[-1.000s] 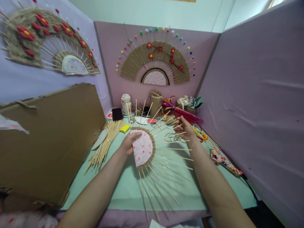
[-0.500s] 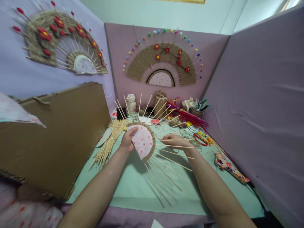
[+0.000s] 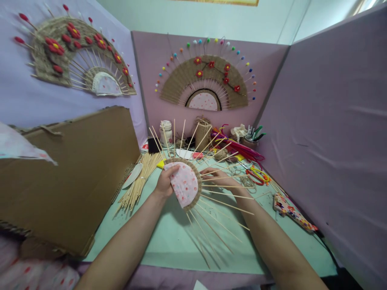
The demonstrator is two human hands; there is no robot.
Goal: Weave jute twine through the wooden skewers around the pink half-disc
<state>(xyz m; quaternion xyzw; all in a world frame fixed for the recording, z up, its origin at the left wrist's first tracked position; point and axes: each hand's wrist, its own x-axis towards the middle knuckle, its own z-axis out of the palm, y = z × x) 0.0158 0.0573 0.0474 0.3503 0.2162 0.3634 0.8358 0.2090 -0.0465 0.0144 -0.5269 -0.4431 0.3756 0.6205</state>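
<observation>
My left hand [image 3: 165, 183] grips the flat edge of a half-made fan [image 3: 185, 184], a pink spotted half-disc rimmed with jute twine, held up over the green table [image 3: 169, 241]. Thin wooden skewers [image 3: 225, 204] radiate from its rim. My right hand [image 3: 218, 178] reaches in among the skewers on the fan's right side, fingers curled by the twine rim; what they pinch is hidden by the sticks. Loose jute twine [image 3: 238, 174] lies on the table just beyond that hand.
A bundle of spare skewers [image 3: 137, 183] lies left of the fan beside a big cardboard sheet [image 3: 66, 173]. Scissors [image 3: 256, 174], pipe cleaners [image 3: 238, 148], a twine spool [image 3: 203, 131], a jar [image 3: 165, 132] and a pen cup [image 3: 250, 137] stand at the back. Finished fans [image 3: 205, 82] hang on the walls.
My right hand came back from the far twine pile to the fan's right rim among the skewers. The left hand turned the fan a little, still holding it.
</observation>
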